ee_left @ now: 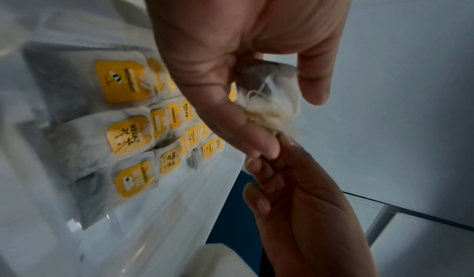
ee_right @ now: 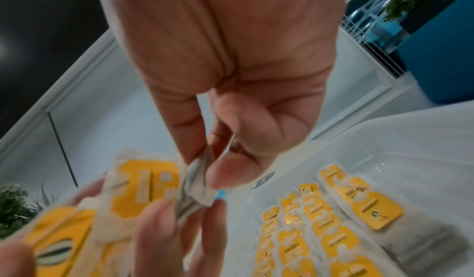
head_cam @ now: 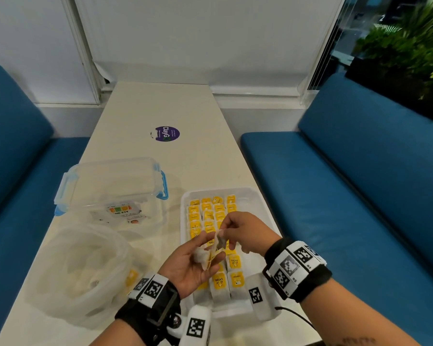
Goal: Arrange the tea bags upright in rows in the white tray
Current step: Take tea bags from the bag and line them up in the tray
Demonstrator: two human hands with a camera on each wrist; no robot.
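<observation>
while pinching one tea bag (head_cam: 218, 238) in right hand (head_cam: 245, 232), cradling a small bunch (head_cam: 205, 258) in left hand (head_cam: 193, 265), just above white tray (head_cam: 260, 203); could snag strings, drag extra bags out, topple rows (head_cam: 211, 213) below.

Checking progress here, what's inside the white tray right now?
The white tray holds rows of tea bags with yellow tags. The left hand and right hand, gripping loose tea bags above it, hide its middle rows.
</observation>
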